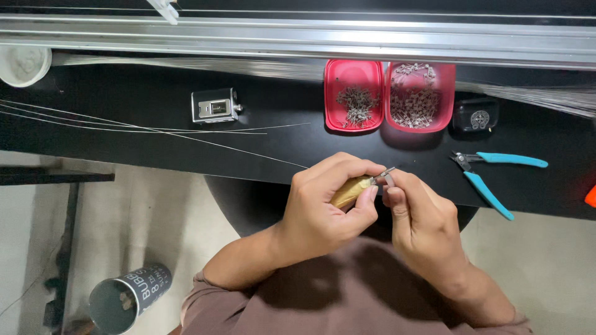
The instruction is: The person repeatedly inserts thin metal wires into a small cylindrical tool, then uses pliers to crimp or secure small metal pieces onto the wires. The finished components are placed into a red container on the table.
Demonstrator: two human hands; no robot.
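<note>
Fingers of the left hand (323,208) grip a tan wooden-handled tool (351,191); the right hand (417,217) pinches its small metal tip (388,177).

Two pink trays (354,68) (442,121) of small metal parts sit side by side on the black bench (124,136). Right of them lie a black box (475,115) and blue-handled cutters (490,174). A metal counter (215,106) lies left, a white cup (25,65) beyond, a dark can (121,298) on the floor.

Left hand (323,208) covers most of the wooden-handled tool (349,192); the tiny metal piece (388,178) pinched by the right hand (422,226) is too small to identify. White bowl (23,64) and orange object (590,196) are cut by the frame edges.
</note>
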